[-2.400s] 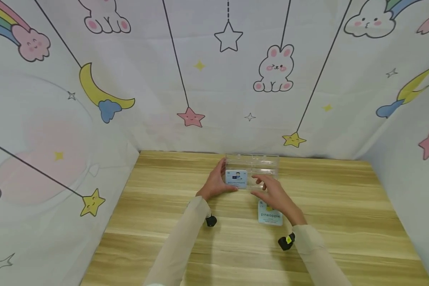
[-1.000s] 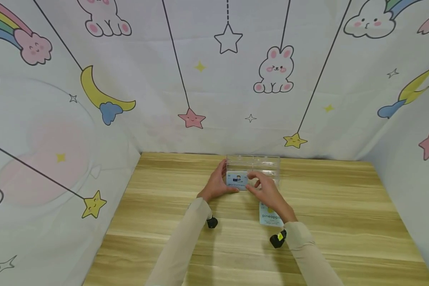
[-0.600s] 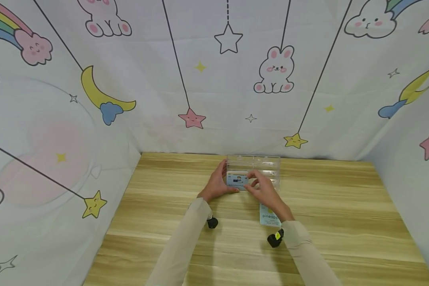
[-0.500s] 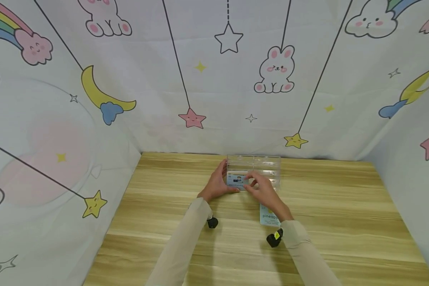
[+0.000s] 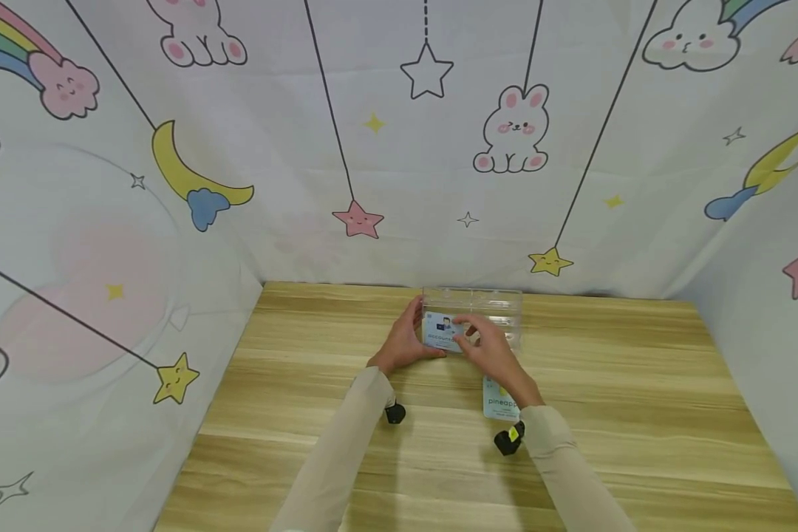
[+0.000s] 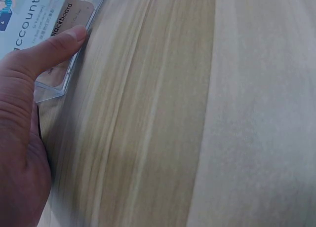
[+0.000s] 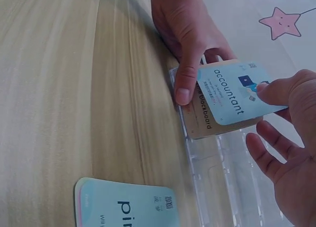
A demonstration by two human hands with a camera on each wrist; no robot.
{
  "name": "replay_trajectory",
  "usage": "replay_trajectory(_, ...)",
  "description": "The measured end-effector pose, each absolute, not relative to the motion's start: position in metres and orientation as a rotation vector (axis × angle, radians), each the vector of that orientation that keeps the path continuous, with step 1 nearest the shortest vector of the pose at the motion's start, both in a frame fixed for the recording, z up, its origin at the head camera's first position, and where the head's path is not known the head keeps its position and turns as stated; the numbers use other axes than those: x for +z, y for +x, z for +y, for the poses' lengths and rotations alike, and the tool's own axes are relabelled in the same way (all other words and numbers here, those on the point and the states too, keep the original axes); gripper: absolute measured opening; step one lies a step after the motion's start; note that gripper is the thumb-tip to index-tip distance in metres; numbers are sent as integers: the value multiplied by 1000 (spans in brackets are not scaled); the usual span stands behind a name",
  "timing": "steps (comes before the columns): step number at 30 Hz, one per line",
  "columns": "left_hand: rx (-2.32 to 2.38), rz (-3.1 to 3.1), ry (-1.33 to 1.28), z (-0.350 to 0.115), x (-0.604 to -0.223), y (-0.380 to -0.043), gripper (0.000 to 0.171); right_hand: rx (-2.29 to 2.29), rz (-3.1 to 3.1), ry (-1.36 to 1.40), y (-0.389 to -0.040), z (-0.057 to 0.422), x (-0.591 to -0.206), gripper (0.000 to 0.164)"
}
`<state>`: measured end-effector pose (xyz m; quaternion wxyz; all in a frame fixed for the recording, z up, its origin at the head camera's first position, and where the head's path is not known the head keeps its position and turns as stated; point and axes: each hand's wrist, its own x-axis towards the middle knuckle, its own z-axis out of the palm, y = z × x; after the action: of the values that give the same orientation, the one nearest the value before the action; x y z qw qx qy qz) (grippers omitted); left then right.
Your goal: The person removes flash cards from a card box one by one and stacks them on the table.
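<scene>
The wooden table (image 5: pixel 645 421) is stretching well past either hand, its back edge running just beyond. The left hand (image 5: pixel 401 344) is gripping the clear case (image 5: pixel 495 303), its thumb lying across the blackboard card (image 7: pixel 201 119). The right hand (image 5: pixel 495 355) is pinching the accountant card (image 7: pixel 227 96) by the edge nearest it. The pineapple card (image 5: pixel 501 405) is lying bodyward of that hand; printed cloth (image 5: pixel 432 159) is hanging beyond the 2 hands.

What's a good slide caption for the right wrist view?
Right hand pinches the accountant card while left hand grips the clear case.
</scene>
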<state>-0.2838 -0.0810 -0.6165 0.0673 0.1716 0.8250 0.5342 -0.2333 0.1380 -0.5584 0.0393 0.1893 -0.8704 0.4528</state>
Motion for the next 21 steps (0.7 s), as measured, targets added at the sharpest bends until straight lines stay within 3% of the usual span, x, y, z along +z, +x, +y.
replay_trajectory(21, 1579, 2488, 515, -84, -622, -287, 129, 1383, -2591, 581, -222, 161, -533, 38)
